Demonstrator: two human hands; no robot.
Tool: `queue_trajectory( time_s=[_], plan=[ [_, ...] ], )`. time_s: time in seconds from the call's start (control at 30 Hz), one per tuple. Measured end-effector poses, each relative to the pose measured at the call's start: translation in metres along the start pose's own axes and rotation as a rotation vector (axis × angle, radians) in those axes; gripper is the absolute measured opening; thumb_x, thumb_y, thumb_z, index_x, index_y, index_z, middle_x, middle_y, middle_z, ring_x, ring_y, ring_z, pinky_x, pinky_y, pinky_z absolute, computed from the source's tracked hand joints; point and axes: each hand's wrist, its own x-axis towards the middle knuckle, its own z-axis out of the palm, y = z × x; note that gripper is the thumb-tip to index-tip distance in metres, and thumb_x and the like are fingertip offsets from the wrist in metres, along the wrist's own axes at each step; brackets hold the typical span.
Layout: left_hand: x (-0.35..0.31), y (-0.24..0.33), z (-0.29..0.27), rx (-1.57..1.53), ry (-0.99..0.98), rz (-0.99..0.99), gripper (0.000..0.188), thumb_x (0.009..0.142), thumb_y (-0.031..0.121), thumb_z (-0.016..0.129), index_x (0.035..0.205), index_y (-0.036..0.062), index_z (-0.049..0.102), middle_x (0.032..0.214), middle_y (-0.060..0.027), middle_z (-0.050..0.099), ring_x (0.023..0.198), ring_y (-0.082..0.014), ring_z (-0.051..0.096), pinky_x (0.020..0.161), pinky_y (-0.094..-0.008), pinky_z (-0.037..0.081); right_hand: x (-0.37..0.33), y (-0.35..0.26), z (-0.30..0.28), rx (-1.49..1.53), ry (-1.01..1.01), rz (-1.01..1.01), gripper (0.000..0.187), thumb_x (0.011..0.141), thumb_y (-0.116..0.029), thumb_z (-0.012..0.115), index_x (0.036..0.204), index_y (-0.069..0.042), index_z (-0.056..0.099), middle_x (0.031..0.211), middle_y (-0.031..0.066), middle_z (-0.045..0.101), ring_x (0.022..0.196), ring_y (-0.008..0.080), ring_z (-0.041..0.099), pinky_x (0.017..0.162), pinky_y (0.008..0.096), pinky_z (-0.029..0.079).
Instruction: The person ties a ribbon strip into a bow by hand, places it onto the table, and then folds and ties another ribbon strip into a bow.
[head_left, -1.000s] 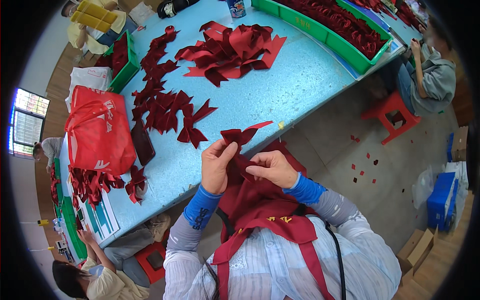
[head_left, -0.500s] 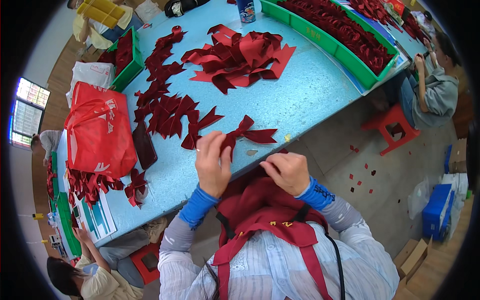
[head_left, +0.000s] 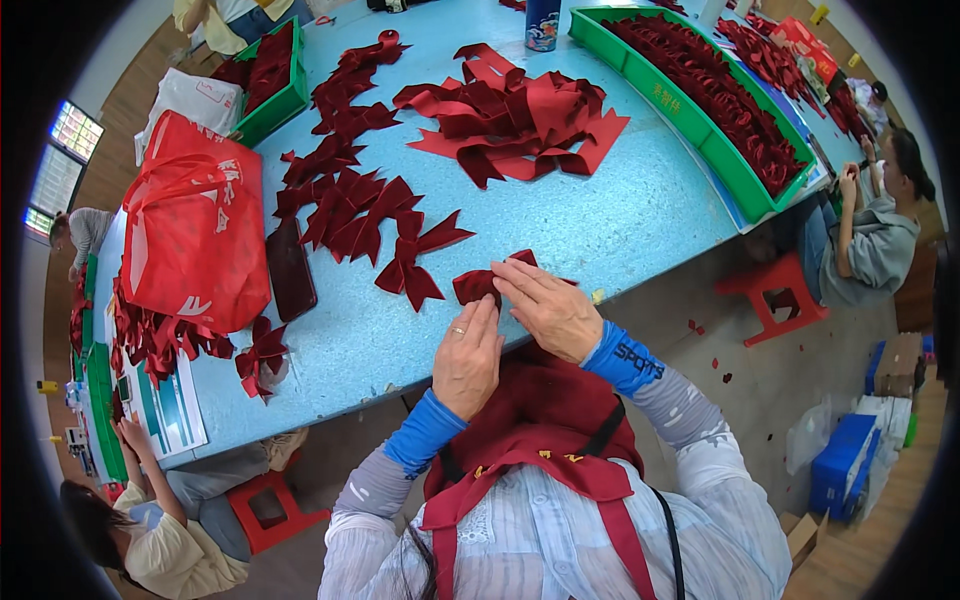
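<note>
A dark red ribbon bow lies at the near edge of the blue table, partly covered by my fingers. My left hand has its fingers pressed together at the bow's lower side, a ring on one finger. From the right, my right hand reaches across the bow's middle, its fingertips closed on the fabric. Just left of them sits another finished-looking bow, and a trail of similar bows runs back from it. Farther off is a loose heap of cut red ribbons.
A red bag and a dark phone lie on the left. Green trays of bows and a blue cup stand at the back. Co-workers sit left and right; a red stool is at right.
My right hand has moved up from the table's edge onto the bow. My left hand has shifted right and nearer, drawing in beside it. The view has turned slightly.
</note>
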Motion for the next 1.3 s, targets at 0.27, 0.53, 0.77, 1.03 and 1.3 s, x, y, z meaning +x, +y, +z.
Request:
queue_trajectory(
  time_s=[0.27, 0.53, 0.77, 1.03, 1.3],
  plan=[
    [-0.004, 0.001, 0.007, 0.002, 0.056, -0.014, 0.036, 0.077, 0.002, 0.057, 0.111, -0.0083, 0.053, 0.119, -0.0196, 0.051, 0.112, -0.0339, 0.048, 0.094, -0.0391, 0.04, 0.024, 0.0, -0.016, 0.01, -0.108, 0.23, 0.025, 0.077, -0.013, 0.062, 0.099, -0.003, 0.06, 0.107, 0.0126, 0.058, 0.1, 0.0269, 0.055, 0.08, 0.0341, 0.048],
    [0.001, 0.002, 0.007, 0.007, 0.113, -0.01, 0.036, 0.076, 0.002, 0.056, 0.11, -0.0084, 0.053, 0.118, -0.0203, 0.051, 0.112, -0.034, 0.048, 0.096, -0.0407, 0.04, 0.07, 0.026, 0.022, 0.209, -0.071, 0.087, 0.012, 0.076, -0.015, 0.065, 0.085, -0.007, 0.061, 0.086, 0.0102, 0.062, 0.074, 0.0268, 0.059, 0.062, 0.0358, 0.047],
    [-0.004, 0.001, 0.008, 0.052, 0.075, -0.028, 0.039, 0.076, 0.003, 0.059, 0.112, -0.0056, 0.052, 0.119, -0.0192, 0.05, 0.114, -0.0336, 0.046, 0.097, -0.0416, 0.039, 0.082, 0.034, 0.032, 0.364, -0.011, 0.355, 0.01, 0.079, -0.01, 0.063, 0.086, -0.005, 0.06, 0.084, 0.0109, 0.061, 0.069, 0.0259, 0.06, 0.058, 0.0342, 0.047],
    [0.008, -0.009, -0.004, -0.172, 0.073, -0.113, 0.046, 0.078, 0.014, 0.06, 0.118, -0.007, 0.049, 0.131, -0.0202, 0.041, 0.123, -0.0348, 0.04, 0.1, -0.0442, 0.036, 0.04, 0.016, -0.007, 0.255, 0.398, 0.247, 0.013, 0.079, 0.001, 0.059, 0.093, -0.002, 0.059, 0.089, 0.0123, 0.062, 0.075, 0.0258, 0.062, 0.06, 0.0306, 0.048],
    [0.015, -0.01, 0.0, -0.041, -0.139, -0.076, 0.064, 0.077, 0.017, 0.064, 0.132, -0.0013, 0.038, 0.142, -0.0164, 0.03, 0.131, -0.0324, 0.03, 0.103, -0.0471, 0.029, 0.003, 0.031, -0.013, 0.246, 0.352, 0.285, 0.015, 0.083, -0.002, 0.057, 0.097, 0.0, 0.061, 0.094, 0.0132, 0.063, 0.078, 0.0226, 0.064, 0.063, 0.0287, 0.049]
  ],
)
